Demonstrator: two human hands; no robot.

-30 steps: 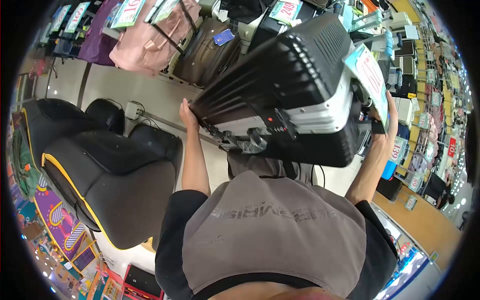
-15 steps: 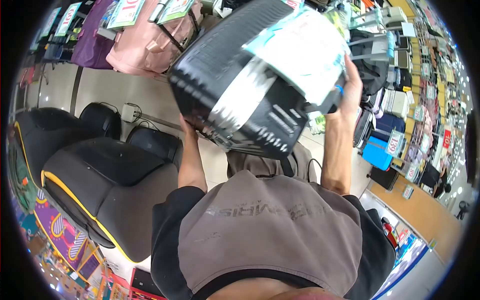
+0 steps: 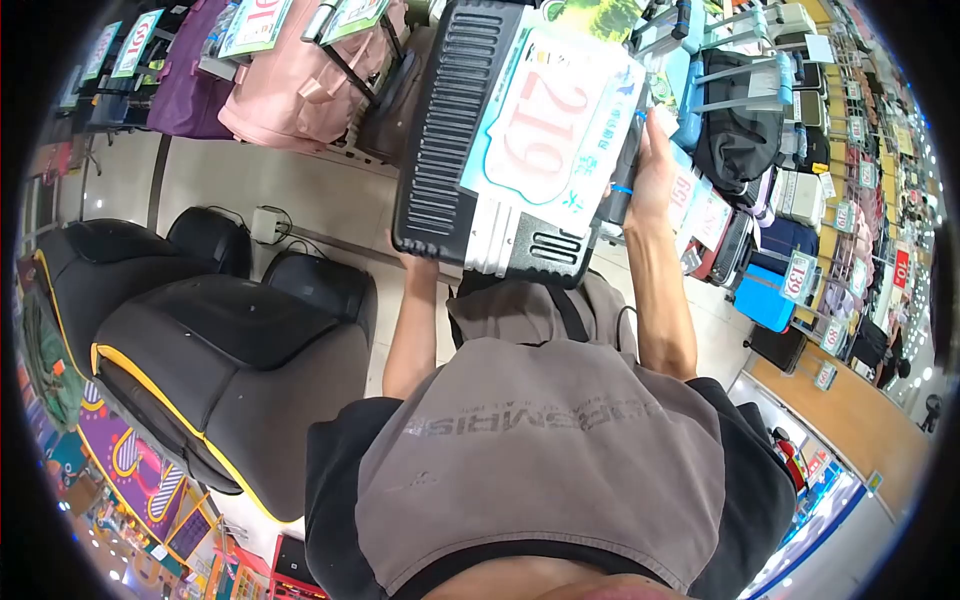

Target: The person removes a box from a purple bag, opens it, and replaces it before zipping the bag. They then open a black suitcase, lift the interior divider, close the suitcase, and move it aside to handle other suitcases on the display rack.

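A black ribbed hard-shell suitcase (image 3: pixel 448 130) with a silver metal frame is held up in front of me. On its side lies a price sign (image 3: pixel 545 125) reading 219. My right hand (image 3: pixel 652 178) grips the suitcase's right side, beside a dark handle with a blue tie. Under the lower left corner, my left hand (image 3: pixel 415 262) supports the suitcase, its fingers mostly hidden behind the shell. To the left of the suitcase hangs a pink bag (image 3: pixel 290 90), apart from my hands.
Dark massage-style chairs (image 3: pixel 230 370) with yellow trim stand at left. A purple bag (image 3: pixel 188 80) is beside the pink one. Along the right, a black backpack (image 3: pixel 740 130), a blue suitcase (image 3: pixel 765 297) and several other cases line the display. A wooden counter (image 3: pixel 840 400) stands at lower right.
The suitcase has turned more upright and moved up and away from me, so its price sign is readable. Both hands have moved with it, the right one leftward, still holding it.
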